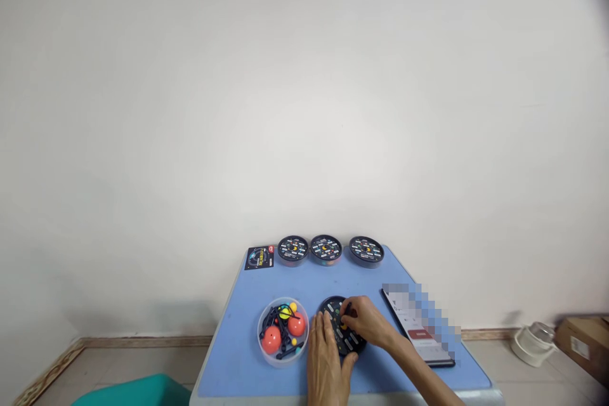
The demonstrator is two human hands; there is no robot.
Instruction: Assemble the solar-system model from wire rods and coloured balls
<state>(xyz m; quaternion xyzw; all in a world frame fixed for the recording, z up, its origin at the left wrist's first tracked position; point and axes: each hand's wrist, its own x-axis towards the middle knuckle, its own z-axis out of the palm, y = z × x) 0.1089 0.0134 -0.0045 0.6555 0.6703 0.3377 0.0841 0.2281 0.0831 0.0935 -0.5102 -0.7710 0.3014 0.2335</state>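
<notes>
A round black puzzle disc [340, 323] with small coloured and white marks lies on the blue table [238, 342] near its front edge. My left hand [326, 358] lies flat beside and partly over the disc's left side, fingers stretched out. My right hand [368, 320] rests on the disc's right part, fingers pinched on a small dark piece I cannot make out. Just left of the disc stands a clear round tub [283, 331] holding orange and yellow balls and black link pieces.
Three more black discs [326, 248] stand in a row at the table's far edge, with a small dark card [259, 257] to their left. A phone [421, 327] lies at the right. On the floor are a teal object [133, 392], a white pot [533, 342] and a cardboard box [583, 346].
</notes>
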